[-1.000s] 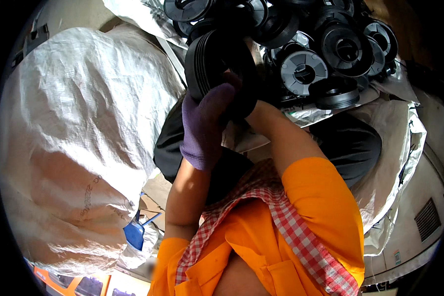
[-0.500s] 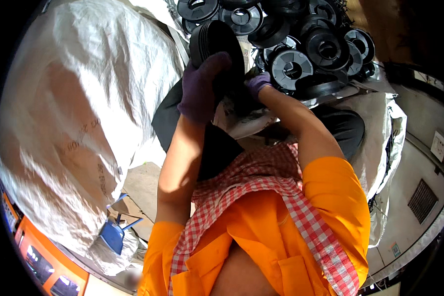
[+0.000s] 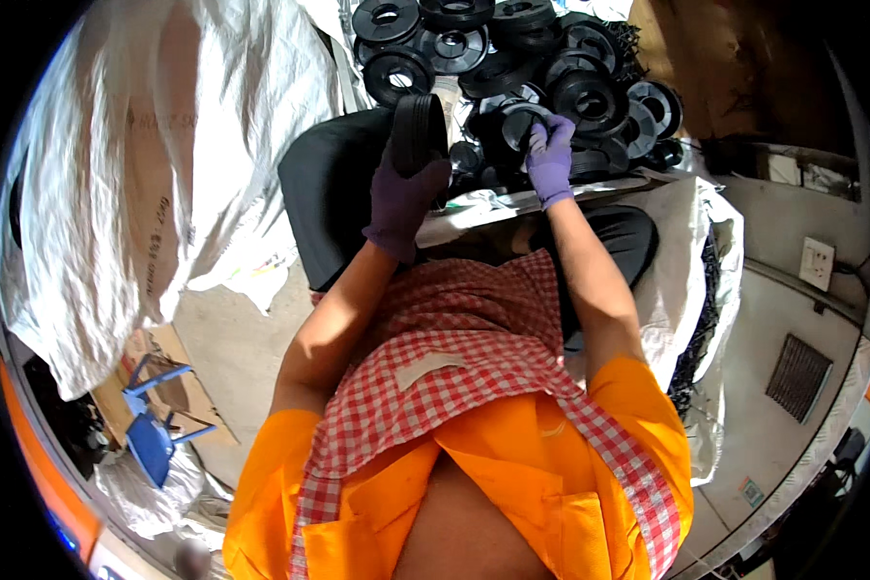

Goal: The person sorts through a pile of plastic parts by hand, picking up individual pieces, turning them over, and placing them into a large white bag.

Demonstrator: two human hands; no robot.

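Observation:
My left hand, in a purple glove, is closed around a black ribbed plastic wheel-like ring. The ring stands on edge, its grooved rim facing me, above my left knee. My right hand, also purple-gloved, reaches to the near side of a heap of black round plastic parts. Its fingers are closed at the edge of a round black part, pinching it. Around that hand lie more ring-shaped parts, among them a black ring with an open centre.
The heap rests on a white sack before my knees. A large white woven sack stands at the left. A blue folding stool is on the floor at lower left. Another white sack and a grey panel with a vent are at the right.
My left hand has turned the ring more edge-on and brought it lower. My right hand has moved from beside the left one to a part in the heap. The whole view has shifted.

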